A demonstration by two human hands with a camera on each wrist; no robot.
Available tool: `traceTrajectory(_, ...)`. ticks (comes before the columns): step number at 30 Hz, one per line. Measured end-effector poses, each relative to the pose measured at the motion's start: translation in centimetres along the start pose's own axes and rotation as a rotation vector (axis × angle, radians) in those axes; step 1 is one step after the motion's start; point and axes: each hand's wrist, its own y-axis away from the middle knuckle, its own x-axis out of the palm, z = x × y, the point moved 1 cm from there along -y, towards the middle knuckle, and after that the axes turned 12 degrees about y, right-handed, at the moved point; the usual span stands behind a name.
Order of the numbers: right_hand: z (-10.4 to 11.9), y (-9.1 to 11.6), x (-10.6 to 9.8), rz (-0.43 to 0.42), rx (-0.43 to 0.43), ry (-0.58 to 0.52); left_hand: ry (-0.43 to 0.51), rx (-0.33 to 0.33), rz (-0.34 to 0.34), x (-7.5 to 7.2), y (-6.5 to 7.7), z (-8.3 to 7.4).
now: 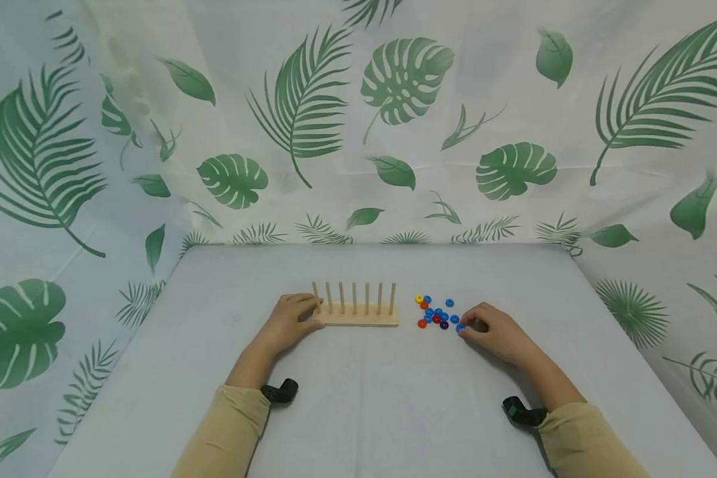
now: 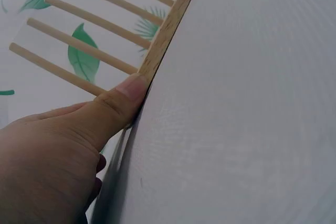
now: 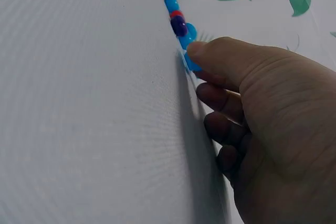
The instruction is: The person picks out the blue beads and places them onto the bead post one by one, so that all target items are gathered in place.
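A pale wooden rack (image 1: pixel 358 321) with a row of several upright bare pegs stands on the table. My left hand (image 1: pixel 288 324) holds its left end; in the left wrist view the thumb presses the front edge of the base (image 2: pixel 160 40), and the other fingers are mostly hidden. Right of the rack lies a loose group of small rings, with my right hand (image 1: pixel 498 334) at its right edge. Thumb and forefinger pinch a blue ring (image 3: pixel 192 63) at the table surface, the other fingers curling below. Beside it are a purple ring (image 1: pixel 444 325) and more blue rings (image 1: pixel 455 319).
An orange-red ring (image 1: pixel 421 324), a yellow ring (image 1: pixel 419 299) and a separate blue ring (image 1: pixel 449 303) lie around the group. The white-covered table (image 1: pixel 358 411) meets a leaf-print curtain (image 1: pixel 334 199) at the back and sides. Each wrist bears a black camera (image 1: pixel 282 392).
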Motion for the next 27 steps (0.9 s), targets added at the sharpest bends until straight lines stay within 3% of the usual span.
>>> traceTrajectory(9, 0.2, 0.2, -0.8, 0.027, 0.047, 0.002, -0.01, 0.01, -0.01, -0.3, -0.1, 1.0)
traceTrajectory(16, 0.8, -0.1, -2.6, 0.015, -0.007, 0.017, 0.023, 0.006, -0.012, -0.2, -0.2, 0.9)
traceTrajectory(27, 5.5, -3.3, -5.9, -0.016, -0.122, -0.065, -0.002, 0.009, -0.041, -0.2, -0.1, 1.0)
